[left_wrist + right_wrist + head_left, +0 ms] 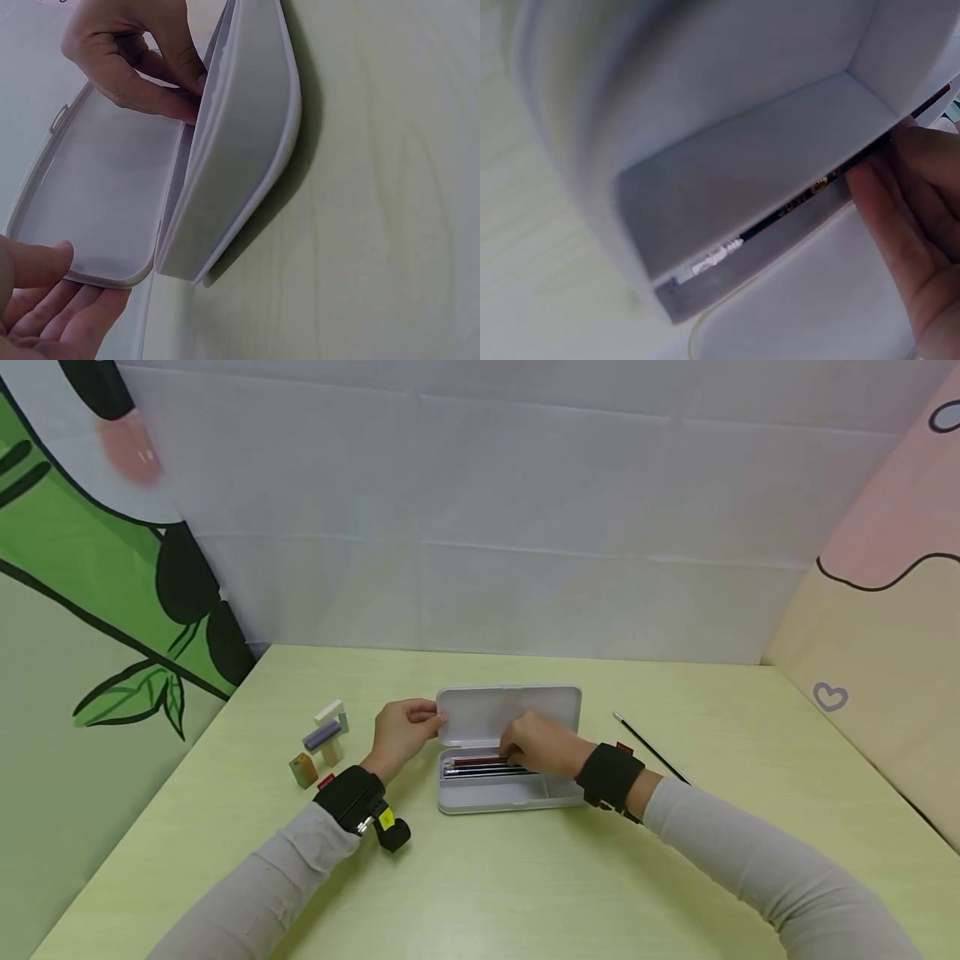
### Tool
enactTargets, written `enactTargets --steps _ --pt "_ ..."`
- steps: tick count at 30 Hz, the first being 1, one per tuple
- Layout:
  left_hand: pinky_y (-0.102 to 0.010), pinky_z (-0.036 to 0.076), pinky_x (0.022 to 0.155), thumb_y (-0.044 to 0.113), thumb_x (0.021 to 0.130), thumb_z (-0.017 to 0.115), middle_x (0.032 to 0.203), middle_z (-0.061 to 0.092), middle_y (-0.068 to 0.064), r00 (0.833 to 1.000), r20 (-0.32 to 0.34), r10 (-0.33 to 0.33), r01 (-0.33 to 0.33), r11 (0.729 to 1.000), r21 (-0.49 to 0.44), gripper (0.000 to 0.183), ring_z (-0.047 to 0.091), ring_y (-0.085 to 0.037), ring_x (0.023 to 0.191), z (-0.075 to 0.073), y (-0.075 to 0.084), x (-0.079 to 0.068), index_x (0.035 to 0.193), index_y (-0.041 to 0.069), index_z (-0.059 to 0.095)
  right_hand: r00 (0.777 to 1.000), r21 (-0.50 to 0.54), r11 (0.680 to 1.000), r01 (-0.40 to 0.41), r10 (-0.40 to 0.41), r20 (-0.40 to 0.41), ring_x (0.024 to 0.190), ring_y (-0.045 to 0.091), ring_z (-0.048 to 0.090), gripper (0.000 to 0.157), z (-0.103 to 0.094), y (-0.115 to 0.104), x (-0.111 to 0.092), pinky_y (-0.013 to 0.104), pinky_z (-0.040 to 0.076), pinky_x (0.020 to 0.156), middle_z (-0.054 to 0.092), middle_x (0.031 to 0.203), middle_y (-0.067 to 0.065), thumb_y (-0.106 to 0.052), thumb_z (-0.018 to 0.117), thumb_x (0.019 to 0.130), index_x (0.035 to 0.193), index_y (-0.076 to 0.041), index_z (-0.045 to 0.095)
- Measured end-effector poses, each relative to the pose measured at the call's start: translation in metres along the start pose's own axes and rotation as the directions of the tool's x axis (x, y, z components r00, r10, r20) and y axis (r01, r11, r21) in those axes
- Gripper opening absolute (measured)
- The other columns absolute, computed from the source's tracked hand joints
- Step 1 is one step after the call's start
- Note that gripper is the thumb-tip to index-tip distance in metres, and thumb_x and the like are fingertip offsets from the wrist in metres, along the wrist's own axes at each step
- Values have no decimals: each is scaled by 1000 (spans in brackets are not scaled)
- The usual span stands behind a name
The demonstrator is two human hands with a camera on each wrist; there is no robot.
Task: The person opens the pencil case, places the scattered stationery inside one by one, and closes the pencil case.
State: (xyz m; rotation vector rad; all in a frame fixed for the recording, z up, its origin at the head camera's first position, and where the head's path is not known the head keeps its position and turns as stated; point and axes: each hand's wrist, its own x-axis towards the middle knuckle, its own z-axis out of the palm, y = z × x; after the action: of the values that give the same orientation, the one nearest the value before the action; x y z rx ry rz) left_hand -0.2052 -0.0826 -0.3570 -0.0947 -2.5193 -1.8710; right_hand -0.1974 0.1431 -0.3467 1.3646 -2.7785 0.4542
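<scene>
A white pencil case (491, 806) lies on the table with its lid (472, 706) raised at the back. Its rear compartment holds several pencils (476, 767), dark-bodied and one reddish. My left hand (401, 732) pinches the left edge of the lid between thumb and fingers, as the left wrist view also shows. Inside the case, my right hand (543, 745) has its fingers around a black pencil (780, 212) with a silver end, which lies along the compartment wall. The hand covers the pencil's other part.
Another black pencil (652, 747) lies on the table right of the case, partly behind the right forearm. To the left are small blocks: a purple one (322, 737), a white one (328, 712) and a brownish one (303, 771). Printed cloth walls enclose the table's back and sides.
</scene>
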Motion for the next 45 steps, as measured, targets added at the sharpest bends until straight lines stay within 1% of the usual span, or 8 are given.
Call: enactTargets --steps 14,18,22,27,30,33,38,45 --pt "-37 55 77 10 80 68 99 66 -21 1000 0 4 -4 1000 0 28 65 -22 84 1 -1 2 105 -2 63 999 -43 999 -12 10 -44 71 6 60 7 5 -4 -1 23 53 66 70 78 4 -2 67 78 81 -6 72" --pt "-38 55 77 10 81 67 99 66 -21 1000 2 1 -1 1000 2 28 65 -21 83 1 -2 1 105 -2 63 999 -12 1000 -19 18 -38 72 7 60 7 1 -5 -5 23 53 67 70 79 5 -1 66 79 82 -5 71" --pt "-39 54 78 10 81 67 99 67 -21 1000 9 2 -2 1000 9 28 65 -21 84 1 -3 -1 105 -2 63 998 30 998 -50 51 -46 73 9 60 8 -8 -1 -15 27 54 67 70 80 5 -2 65 79 84 -5 71" --pt "-39 54 78 9 81 67 98 67 -21 1000 9 14 -14 1000 13 27 65 -21 84 0 -2 -1 105 -2 63 992 28 995 -97 99 -80 67 6 56 7 -19 15 -33 27 53 62 68 76 2 -2 67 78 82 -6 70" --pt "-39 54 78 9 81 67 98 67 -21 1000 7 18 -18 1000 14 27 65 -21 84 -1 -2 0 105 -2 63 985 36 989 -142 145 -89 65 5 55 7 -24 24 -44 26 53 61 67 76 2 -2 68 77 81 -6 70" --pt "-39 54 78 9 81 67 98 67 -21 1000 1 12 -12 1000 7 27 65 -21 84 0 -1 1 105 -2 63 981 25 986 -165 167 -103 66 5 56 8 -30 34 -54 26 53 61 67 76 1 -2 70 75 81 -7 71" --pt "-38 54 78 9 81 67 98 67 -20 1000 -8 4 -4 1000 6 27 65 -21 83 2 0 5 105 -2 63 978 8 986 -169 169 -126 66 7 57 10 -40 49 -70 28 54 60 68 77 4 0 70 73 82 -5 71" --pt "-37 55 77 9 81 67 98 67 -20 1000 -18 13 -13 1000 13 26 65 -21 83 6 1 9 105 -1 63 963 1 973 -233 230 -142 66 11 59 12 -48 74 -90 31 54 61 69 77 9 1 71 71 82 -2 70"
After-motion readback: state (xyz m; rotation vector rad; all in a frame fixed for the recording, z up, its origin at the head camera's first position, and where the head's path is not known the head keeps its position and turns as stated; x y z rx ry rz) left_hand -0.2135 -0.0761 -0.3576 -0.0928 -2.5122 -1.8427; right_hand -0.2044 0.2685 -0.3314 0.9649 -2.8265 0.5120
